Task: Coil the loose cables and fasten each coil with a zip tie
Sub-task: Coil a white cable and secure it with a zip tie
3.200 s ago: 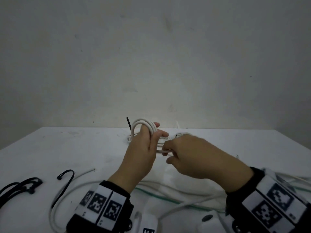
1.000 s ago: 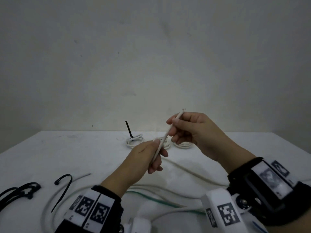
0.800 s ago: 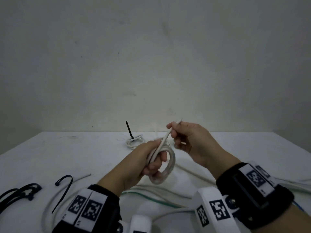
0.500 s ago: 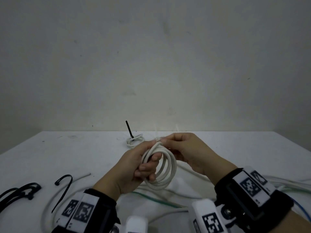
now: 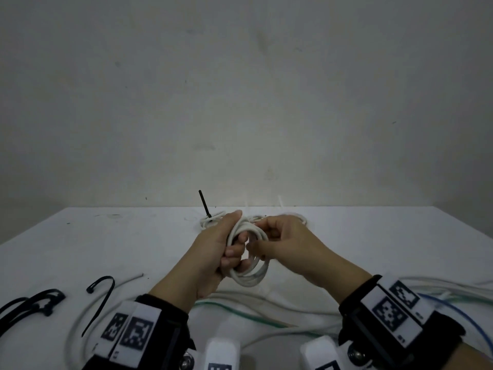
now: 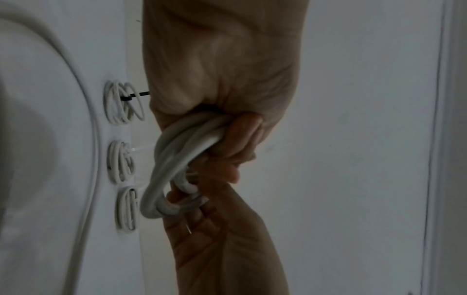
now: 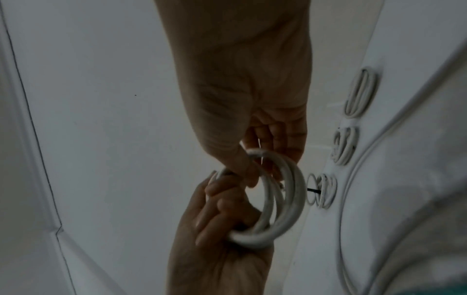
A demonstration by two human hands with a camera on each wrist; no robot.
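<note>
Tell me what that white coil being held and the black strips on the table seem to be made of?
The white coil, gripped by the left hand, looks like rubbery plastic-sheathed cable: matte, smooth, bending in round loops. The black strips look like thin, slightly glossy plastic, probably nylon zip ties; they hold a springy curve.

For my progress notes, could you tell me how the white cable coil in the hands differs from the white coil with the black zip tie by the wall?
The held white cable coil is off the table, gripped by the left hand and unfastened; the far white coil lies flat, bound by a black zip tie. Both are white, multi-loop.
</note>
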